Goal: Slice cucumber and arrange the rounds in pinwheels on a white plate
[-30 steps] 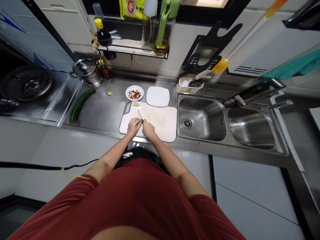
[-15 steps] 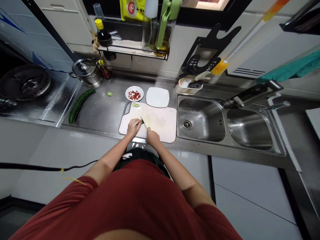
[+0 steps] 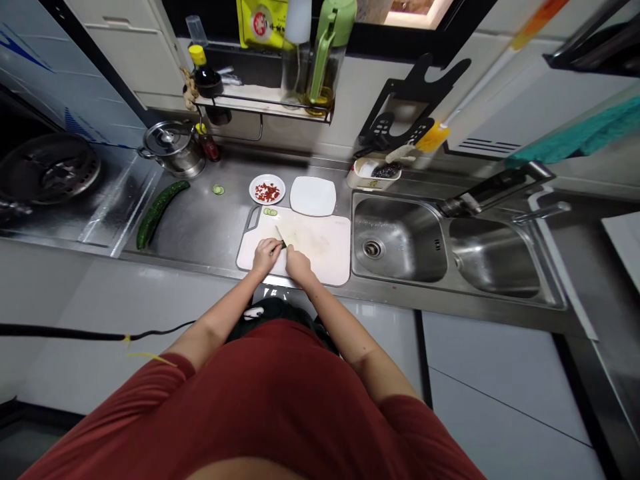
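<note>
Over the white cutting board (image 3: 325, 257), my left hand (image 3: 267, 256) is closed with its fingertips on a small dark green cucumber piece (image 3: 284, 245), mostly hidden. My right hand (image 3: 299, 265) grips a knife (image 3: 279, 233), its handle covered by the fingers. The blade points up and left, touching or just beside the piece. A few cucumber slices (image 3: 270, 211) lie at the board's top left. Behind the board stand a round white plate (image 3: 252, 193) of chopped red bits and a plain white square plate (image 3: 313, 197).
A whole cucumber (image 3: 159, 215) lies left on the steel counter, with cut slices (image 3: 218, 189) near it. A lidded pot (image 3: 175, 150) stands behind. The double sink (image 3: 400, 233) is to the right. Bottles stand on a wall shelf (image 3: 260, 103); a wok (image 3: 47, 167) sits far left.
My right hand and the knife have moved slightly left, closer to my left hand, and the blade has swung further up-left. My left hand stays almost where it was. The view has shifted slightly.
</note>
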`<state>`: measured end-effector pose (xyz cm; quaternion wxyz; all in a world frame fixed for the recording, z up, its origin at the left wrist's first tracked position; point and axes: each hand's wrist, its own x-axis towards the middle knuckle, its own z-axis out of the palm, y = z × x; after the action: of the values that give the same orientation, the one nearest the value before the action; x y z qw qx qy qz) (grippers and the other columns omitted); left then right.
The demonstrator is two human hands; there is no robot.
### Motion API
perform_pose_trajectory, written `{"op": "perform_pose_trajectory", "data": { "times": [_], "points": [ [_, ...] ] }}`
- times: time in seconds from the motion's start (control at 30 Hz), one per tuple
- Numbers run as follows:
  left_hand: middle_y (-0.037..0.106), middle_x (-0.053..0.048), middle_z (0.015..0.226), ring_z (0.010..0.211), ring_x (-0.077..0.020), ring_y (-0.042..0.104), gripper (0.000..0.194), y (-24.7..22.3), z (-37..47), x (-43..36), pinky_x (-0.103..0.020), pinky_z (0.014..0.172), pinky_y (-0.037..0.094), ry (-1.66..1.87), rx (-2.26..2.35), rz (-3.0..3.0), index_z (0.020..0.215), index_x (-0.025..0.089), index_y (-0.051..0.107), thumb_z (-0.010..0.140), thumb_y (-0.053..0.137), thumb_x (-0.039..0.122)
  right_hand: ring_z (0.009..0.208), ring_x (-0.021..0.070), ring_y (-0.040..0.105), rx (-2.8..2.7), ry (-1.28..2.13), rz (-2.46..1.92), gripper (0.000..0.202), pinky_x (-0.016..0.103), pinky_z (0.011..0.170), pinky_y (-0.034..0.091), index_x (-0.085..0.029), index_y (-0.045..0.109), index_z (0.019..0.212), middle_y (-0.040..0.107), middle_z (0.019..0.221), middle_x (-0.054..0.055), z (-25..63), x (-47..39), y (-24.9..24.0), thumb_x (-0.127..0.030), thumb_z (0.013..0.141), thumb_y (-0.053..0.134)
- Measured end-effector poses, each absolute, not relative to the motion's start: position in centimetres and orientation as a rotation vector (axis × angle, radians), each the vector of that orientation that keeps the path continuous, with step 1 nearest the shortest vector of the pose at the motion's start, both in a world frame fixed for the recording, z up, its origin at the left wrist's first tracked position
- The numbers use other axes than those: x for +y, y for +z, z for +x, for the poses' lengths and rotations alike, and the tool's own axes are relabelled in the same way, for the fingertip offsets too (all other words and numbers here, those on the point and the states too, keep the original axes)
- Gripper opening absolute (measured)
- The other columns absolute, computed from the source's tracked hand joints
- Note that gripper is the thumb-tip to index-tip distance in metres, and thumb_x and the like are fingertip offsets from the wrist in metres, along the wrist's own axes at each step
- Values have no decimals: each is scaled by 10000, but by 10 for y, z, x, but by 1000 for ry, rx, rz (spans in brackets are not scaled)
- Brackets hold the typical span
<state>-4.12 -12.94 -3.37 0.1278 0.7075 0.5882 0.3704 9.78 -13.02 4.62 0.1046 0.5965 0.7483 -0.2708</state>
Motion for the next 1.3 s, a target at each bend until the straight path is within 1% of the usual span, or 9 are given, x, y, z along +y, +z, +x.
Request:
{"op": "perform_pose_trajectory", "data": {
  "times": [0.2,0.43,0.63,0.8,0.97,1.1,1.3],
  "points": [
    [673,-68,963,926,-188,584,227,-34,-43,-129,-358,858,461,1069,1702,2057,966,218,681,913,482,313,959,210,639,2211,-795,1762,294,281,760,464,-141,394,1191,651,1028,137,97,-130,49,-81,903,388],
    [672,-66,966,939,-187,589,214,-33,-43,-129,-359,865,460,1092,1696,2031,961,221,680,904,497,317,927,231,643,2184,-786,1743,280,293,743,467,-152,422,1149,650,1008,144,117,-150,44,-89,876,433],
    [670,-63,958,932,-187,591,209,-31,-42,-129,-360,861,463,1097,1699,2014,964,225,684,900,504,311,924,234,640,2148,-792,1728,308,293,722,465,-155,410,1148,650,999,135,132,-168,42,-84,851,454],
    [672,-57,961,941,-188,595,193,-29,-41,-128,-364,871,464,1086,1709,1987,948,223,683,892,515,300,920,231,636,2136,-815,1715,281,295,723,456,-155,414,1155,648,1012,139,142,-176,44,-106,878,424],
    [671,-53,942,926,-187,596,173,-26,-42,-126,-359,871,463,1091,1693,1978,936,223,680,884,525,281,905,232,633,2188,-757,1703,259,292,725,444,-164,436,1168,651,997,129,154,-177,48,-151,913,394],
    [669,-55,939,919,-186,591,177,-25,-44,-125,-351,862,462,1072,1679,1999,946,218,676,887,523,285,918,228,618,2232,-679,1730,287,295,752,431,-188,451,1203,636,1009,113,162,-178,55,-168,932,361],
    [666,-64,957,939,-195,584,208,-25,-44,-127,-357,867,457,1060,1689,2001,997,213,659,895,516,323,907,208,581,2227,-496,1864,376,300,788,391,-271,456,1300,558,1098,102,172,-176,66,-208,967,293]
  ]
}}
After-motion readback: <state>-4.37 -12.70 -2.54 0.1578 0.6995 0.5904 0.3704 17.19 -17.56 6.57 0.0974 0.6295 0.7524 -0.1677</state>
